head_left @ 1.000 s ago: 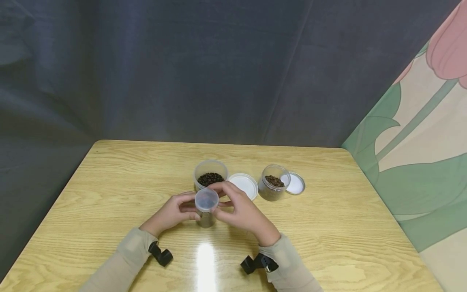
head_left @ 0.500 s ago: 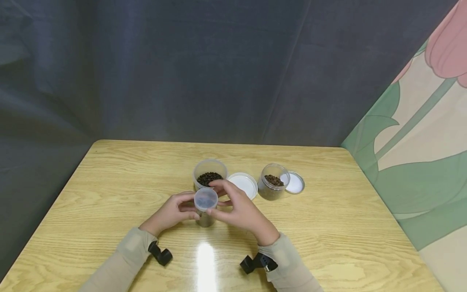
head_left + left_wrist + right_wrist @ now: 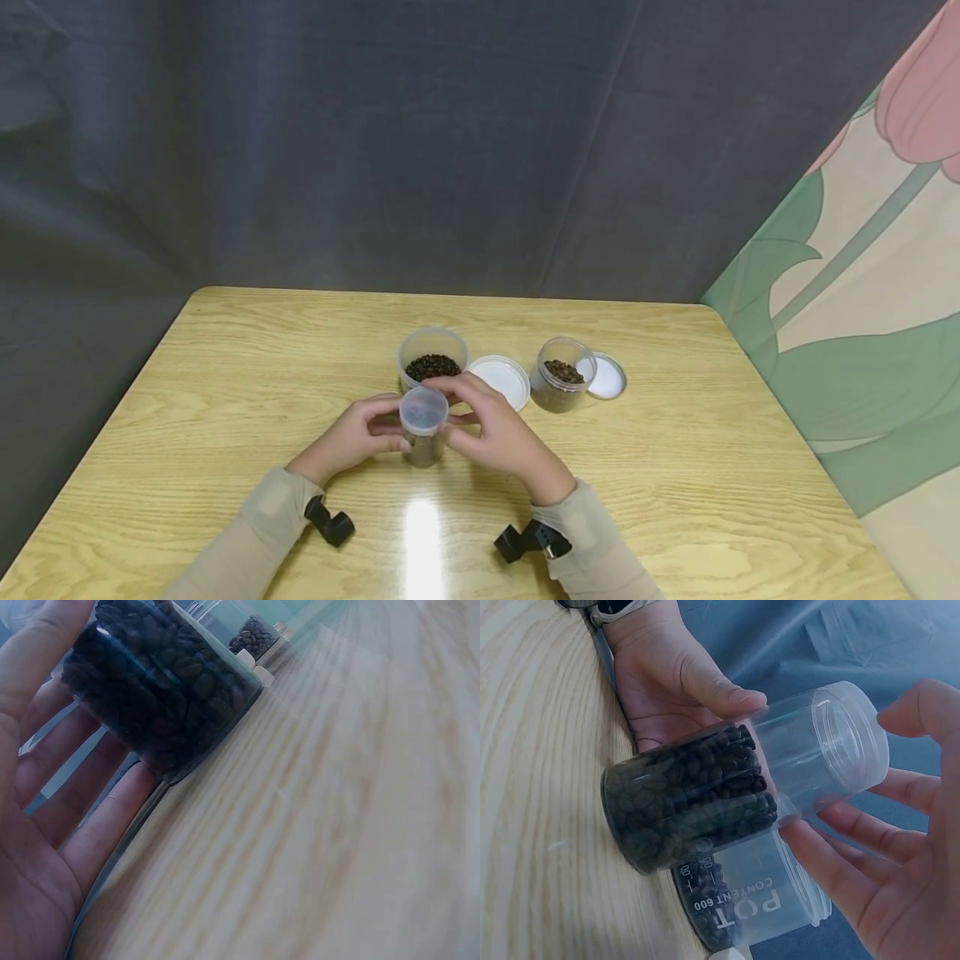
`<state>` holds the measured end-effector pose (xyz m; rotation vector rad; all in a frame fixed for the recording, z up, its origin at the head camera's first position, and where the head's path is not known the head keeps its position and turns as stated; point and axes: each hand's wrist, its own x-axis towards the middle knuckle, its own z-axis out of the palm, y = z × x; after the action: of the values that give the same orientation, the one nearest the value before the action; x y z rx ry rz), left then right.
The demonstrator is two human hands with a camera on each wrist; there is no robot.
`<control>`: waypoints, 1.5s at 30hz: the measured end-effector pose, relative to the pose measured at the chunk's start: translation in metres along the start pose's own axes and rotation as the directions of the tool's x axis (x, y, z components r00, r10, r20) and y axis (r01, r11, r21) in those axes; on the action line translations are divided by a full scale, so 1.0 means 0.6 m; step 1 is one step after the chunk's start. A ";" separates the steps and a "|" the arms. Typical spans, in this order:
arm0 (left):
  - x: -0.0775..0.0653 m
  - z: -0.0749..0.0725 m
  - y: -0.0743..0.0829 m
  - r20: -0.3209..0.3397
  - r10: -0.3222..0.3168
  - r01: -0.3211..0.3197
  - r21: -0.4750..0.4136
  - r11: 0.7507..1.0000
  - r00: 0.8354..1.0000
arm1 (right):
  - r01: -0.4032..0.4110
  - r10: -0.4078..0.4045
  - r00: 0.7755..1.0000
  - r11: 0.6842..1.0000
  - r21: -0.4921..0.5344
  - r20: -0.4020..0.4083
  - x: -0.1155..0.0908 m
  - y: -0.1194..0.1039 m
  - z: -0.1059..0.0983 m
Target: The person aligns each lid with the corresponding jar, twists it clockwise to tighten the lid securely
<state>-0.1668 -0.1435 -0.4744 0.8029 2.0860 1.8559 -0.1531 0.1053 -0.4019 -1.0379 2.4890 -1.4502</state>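
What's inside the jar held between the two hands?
Dark coffee beans fill the lower part of the jar, with see-through wall above them up to the translucent lid. The core is hidden behind the outermost beans.

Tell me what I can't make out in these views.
Head: lower front of the tub, behind the capped jar and right hand.
Head: near-left part of the white lid, behind the right hand.
Left wrist: upper end of the capped jar, past the frame edge.
Right wrist: rest of the right hand, past the right edge.
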 end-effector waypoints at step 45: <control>-0.001 0.003 0.004 -0.037 0.023 -0.025 -0.057 0.998 0.999 | -0.025 0.026 1.000 0.998 0.063 -0.010 0.004 -0.002 0.000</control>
<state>-0.1647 -0.1426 -0.4727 0.7889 2.0425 1.9481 -0.1541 0.1036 -0.4003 -0.9861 2.4373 -1.5202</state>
